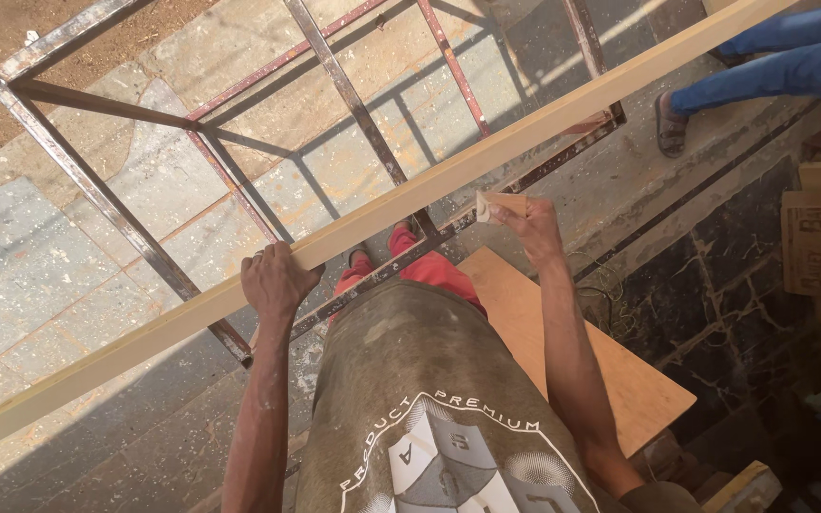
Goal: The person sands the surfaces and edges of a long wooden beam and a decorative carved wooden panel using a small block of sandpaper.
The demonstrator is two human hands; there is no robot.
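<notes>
Nearest, a plywood board (563,351) lies on the floor at right. Left hand (276,280) grips the long pale wooden strip (410,195), fingers curled over its far edge, steadying it across the rusty metal frame (144,237). Right hand (534,223) pinches a folded piece of sandpaper (498,204) against the strip's near edge. Surface looks smooth and even; how much sanding remains cannot be told. Far right: another person's blue-trousered legs (781,66).

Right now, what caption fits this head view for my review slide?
Left hand grips a long pale wooden strip lying across a rusty metal frame; right hand pinches folded sandpaper beside it.
</notes>
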